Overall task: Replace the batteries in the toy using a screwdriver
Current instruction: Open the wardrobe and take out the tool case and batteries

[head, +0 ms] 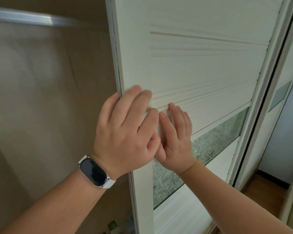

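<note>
Your left hand (125, 132) (watch (94, 172) on the wrist) and right hand (176, 141) both lie flat, fingers straight, gripping nothing, against the white door (201, 65).

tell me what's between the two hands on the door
Only a thin strip of white door shows between the left hand and right hand; their thumbs seem to touch. Head view.
</note>
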Available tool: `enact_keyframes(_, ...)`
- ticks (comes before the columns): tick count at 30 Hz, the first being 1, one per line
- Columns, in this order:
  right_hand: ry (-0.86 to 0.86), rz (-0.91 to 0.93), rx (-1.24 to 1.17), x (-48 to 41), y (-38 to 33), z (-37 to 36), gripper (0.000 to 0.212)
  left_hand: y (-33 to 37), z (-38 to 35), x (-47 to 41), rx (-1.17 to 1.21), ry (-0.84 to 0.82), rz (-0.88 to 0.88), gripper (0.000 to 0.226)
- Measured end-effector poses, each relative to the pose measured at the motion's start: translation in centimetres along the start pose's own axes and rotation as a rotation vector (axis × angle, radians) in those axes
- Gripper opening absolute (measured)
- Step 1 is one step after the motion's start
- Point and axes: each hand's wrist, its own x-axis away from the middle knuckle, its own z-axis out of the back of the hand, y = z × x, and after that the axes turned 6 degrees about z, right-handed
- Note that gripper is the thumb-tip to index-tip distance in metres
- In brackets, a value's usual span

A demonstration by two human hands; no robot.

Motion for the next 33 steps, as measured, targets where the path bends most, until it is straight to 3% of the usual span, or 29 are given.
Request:
enact_keyframes(19,0.014,-0.003,-0.017,2.7,14.4,0.5,0.053,7.6,-11.5,-3.9,-0.013,-0.002,-0.021,0.017)
enact_keyframes(33,0.002,-0.006,0.001,3.5,18.5,0.8,0.051,9.7,-15.1,-5.0,-0.008,0.019,-0.031,0.015)
